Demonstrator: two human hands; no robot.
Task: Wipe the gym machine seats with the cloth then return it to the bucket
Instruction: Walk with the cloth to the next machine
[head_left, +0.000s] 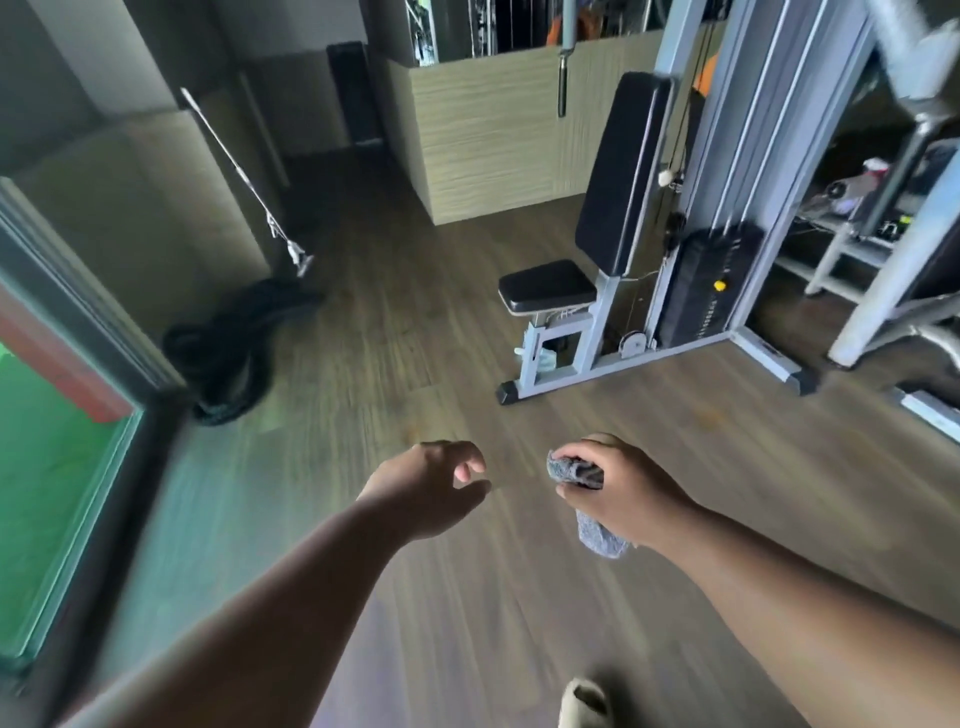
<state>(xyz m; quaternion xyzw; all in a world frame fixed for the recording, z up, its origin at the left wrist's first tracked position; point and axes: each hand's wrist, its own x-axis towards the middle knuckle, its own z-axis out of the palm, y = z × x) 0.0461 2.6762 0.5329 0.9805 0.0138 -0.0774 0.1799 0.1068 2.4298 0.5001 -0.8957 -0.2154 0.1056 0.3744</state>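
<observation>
A wooden floor (415, 291) fills the frame. At upper right stands a gym machine (727, 208), its black seat (548, 286) unoccupied. At lower centre, a grey cloth (582, 475) is gripped in the right hand (618, 499); the left hand (426, 483) is held loosely curled, empty.

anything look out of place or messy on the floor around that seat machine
One thing: a dark rope lies in a loose heap on the wood floor by the left wall, below a leaning metal bar. The seat and backrest look straight and intact. The right hand grips the grey cloth.
</observation>
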